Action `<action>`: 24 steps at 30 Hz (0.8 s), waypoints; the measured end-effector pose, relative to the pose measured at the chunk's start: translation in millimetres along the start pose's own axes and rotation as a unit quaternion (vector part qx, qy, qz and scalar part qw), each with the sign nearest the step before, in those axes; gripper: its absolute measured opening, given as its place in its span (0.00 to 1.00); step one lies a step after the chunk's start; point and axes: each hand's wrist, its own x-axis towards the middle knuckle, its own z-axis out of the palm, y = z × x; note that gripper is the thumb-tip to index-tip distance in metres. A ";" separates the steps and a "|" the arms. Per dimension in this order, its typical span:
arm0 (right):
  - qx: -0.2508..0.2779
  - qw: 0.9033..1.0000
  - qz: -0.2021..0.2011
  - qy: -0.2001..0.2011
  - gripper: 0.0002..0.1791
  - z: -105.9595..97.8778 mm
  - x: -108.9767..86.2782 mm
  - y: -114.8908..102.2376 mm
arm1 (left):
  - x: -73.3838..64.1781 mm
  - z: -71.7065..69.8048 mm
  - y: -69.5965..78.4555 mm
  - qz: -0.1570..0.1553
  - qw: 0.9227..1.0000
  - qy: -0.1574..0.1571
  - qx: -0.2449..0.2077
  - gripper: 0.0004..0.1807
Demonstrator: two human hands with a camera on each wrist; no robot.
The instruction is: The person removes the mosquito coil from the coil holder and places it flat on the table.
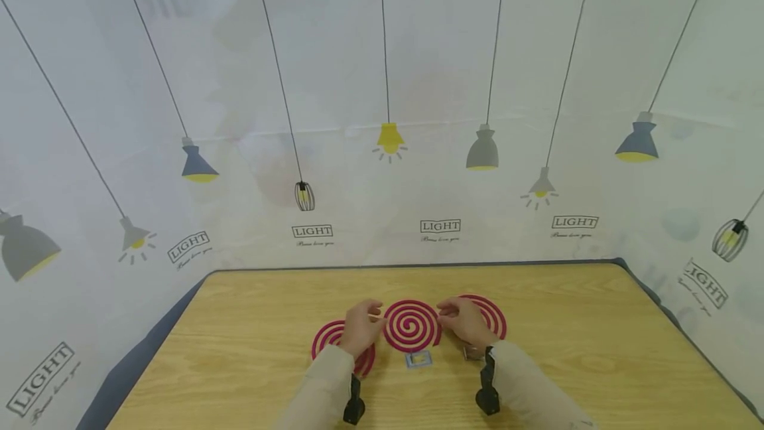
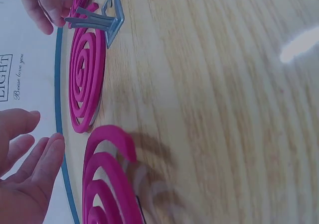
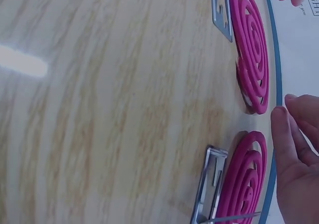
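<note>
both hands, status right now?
Left hand: open, thumb apart from fingers, holding nothing.
Right hand: open, fingers loosely bent, holding nothing.

Three magenta spiral coils are seen arrayed in a row across a wood-grained table. The middle coil, round and whole, is flanked by the left hand and the right hand. By its near edge a silvery metal stand is set, its plate pierced and its prongs raised. The left coil, partly covered by an arm in the head view, is shown with a shadow cast beside it. The right coil, partly hidden by a hand, is neighbored by a second metal stand.
</note>
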 end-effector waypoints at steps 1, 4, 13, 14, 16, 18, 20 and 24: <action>-0.001 1.000 0.000 -0.002 0.12 -0.2 -0.4 -0.6 | 0.0 -1.7 -0.4 0.000 1.000 -0.004 -0.001 0.17; -0.002 1.000 -0.008 -0.011 0.12 -1.3 -2.4 -3.9 | -1.6 -5.9 -0.2 -0.003 1.000 -0.015 -0.007 0.17; 0.010 0.999 -0.008 -0.032 0.12 -1.6 -7.9 -11.6 | -8.8 -18.9 0.4 0.004 0.999 -0.033 -0.024 0.17; 0.012 0.999 -0.003 -0.034 0.13 -1.0 -8.3 -12.2 | -9.5 -20.8 0.3 0.005 0.999 -0.032 -0.028 0.17; 0.015 0.999 -0.002 -0.036 0.13 0.5 -9.4 -13.2 | -11.4 -25.0 0.9 0.009 0.999 -0.030 -0.035 0.17; 0.018 0.999 -0.005 -0.041 0.13 2.2 -10.6 -14.0 | -12.9 -28.8 0.3 0.008 0.999 -0.028 -0.033 0.17; 0.020 0.999 -0.007 -0.042 0.13 3.7 -12.1 -15.0 | -14.6 -31.8 -0.8 0.009 0.999 -0.028 -0.032 0.17; 0.029 0.998 -0.020 -0.044 0.13 5.2 -15.8 -18.6 | -18.2 -34.1 -4.6 0.021 0.999 -0.021 -0.022 0.16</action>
